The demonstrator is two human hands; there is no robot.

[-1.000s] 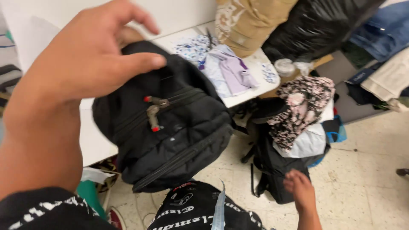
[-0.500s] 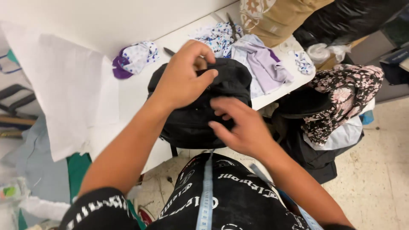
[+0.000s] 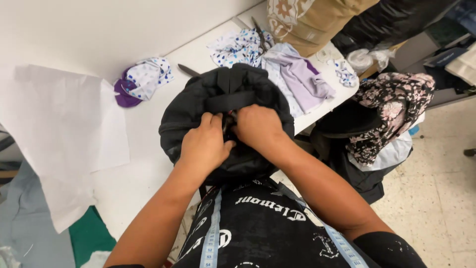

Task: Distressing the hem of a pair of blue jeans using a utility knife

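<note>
A black backpack [image 3: 218, 94] rests on the near edge of a white table [image 3: 144, 134], its top handle facing away from me. My left hand [image 3: 204, 144] and my right hand [image 3: 257, 126] press together on its upper middle, fingers pinching at the zipper area between them. The zipper pulls are hidden under my fingers. A light blue measuring tape [image 3: 212, 233] hangs around my neck over my black printed shirt.
A large white paper sheet [image 3: 59, 129] lies at left. Floral and purple fabric pieces [image 3: 141, 79], lilac cloth [image 3: 302, 74] and scissors [image 3: 260, 34] lie beyond the backpack. At right stands a pile with floral fabric [image 3: 391, 109] on a dark bag, above a tiled floor [image 3: 436, 188].
The backpack came down from my raised left hand onto the table edge. My right hand rose from below to meet it, and both hands now close together on its top.
</note>
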